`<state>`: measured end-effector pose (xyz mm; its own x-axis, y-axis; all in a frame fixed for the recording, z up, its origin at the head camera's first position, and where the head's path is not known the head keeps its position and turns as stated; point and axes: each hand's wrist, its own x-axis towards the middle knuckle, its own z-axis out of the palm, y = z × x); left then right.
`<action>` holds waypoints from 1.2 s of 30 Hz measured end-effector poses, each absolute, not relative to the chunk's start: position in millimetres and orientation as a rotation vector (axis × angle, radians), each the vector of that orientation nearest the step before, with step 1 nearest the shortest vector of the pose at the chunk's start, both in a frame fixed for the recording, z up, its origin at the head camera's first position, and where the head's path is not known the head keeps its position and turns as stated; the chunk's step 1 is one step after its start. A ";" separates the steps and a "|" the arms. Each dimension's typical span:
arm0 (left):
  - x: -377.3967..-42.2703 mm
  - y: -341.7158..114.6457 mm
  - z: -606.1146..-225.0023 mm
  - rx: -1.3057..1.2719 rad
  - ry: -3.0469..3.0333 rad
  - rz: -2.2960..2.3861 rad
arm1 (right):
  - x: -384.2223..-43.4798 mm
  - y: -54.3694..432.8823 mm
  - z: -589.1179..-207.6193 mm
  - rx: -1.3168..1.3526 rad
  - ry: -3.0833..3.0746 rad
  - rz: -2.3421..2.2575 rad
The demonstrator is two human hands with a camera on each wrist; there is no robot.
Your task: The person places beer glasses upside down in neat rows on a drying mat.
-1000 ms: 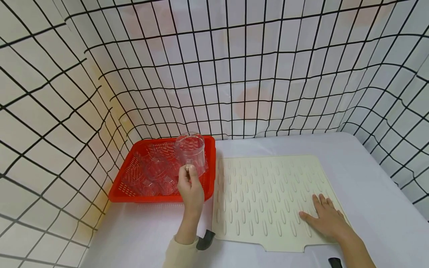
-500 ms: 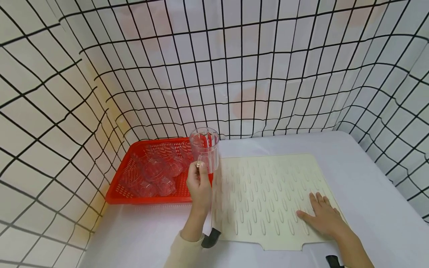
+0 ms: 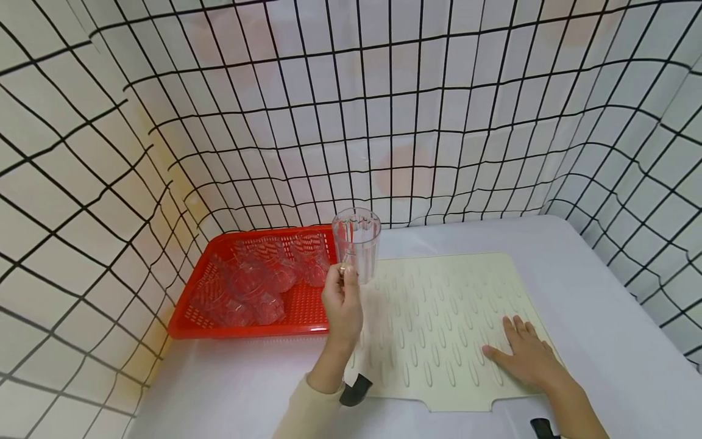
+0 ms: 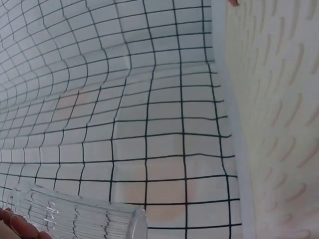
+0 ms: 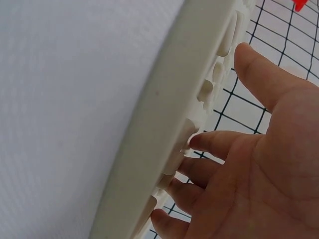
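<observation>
My left hand (image 3: 344, 305) grips a clear plastic mug (image 3: 364, 253) by its handle, upright with the rim on top. In the head view the mug is over the gap between the basket and the left back corner of a cream ridged mat (image 3: 439, 317). The left wrist view catches the mug's ribbed wall (image 4: 75, 214) at its lower left, with only a few fingertips beside it. My right hand (image 3: 523, 356) rests on the mat's right side, fingers spread. The right wrist view shows those fingers (image 5: 214, 144) touching the mat's ridges near its edge.
A red plastic basket (image 3: 307, 329) with several clear mugs (image 3: 249, 280) jumbled inside stands left of the mat. A white cloth (image 3: 236, 378) covers the table. White sheeting with a black grid (image 3: 395, 122) walls in the back and both sides.
My left hand has carried the mug rightward, out from above the basket to the mat's left edge. My right hand has stayed on the mat.
</observation>
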<state>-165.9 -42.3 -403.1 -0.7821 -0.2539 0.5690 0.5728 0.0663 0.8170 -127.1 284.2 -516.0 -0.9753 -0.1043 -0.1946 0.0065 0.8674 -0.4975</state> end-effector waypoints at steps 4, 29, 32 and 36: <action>-165.4 -36.8 -407.3 -0.346 -1.750 -1.765 | -126.0 283.6 -517.1 -0.076 2.830 -0.750; -165.0 -7.6 -425.5 -0.472 -1.781 -1.805 | -123.9 283.6 -510.7 -0.073 2.852 -0.753; -164.7 -5.7 -427.3 -0.440 -1.811 -1.815 | -124.4 284.0 -509.4 -0.073 2.868 -0.749; -157.2 -4.7 -417.2 -0.440 -1.814 -1.828 | -125.6 281.0 -507.5 -0.093 2.920 -0.741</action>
<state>-157.2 -4.7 -417.2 -0.8103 -0.1353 0.5702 0.5712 0.0348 0.8200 -125.6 281.0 -507.5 -0.9899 -0.0906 -0.1088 -0.0278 0.8778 -0.4782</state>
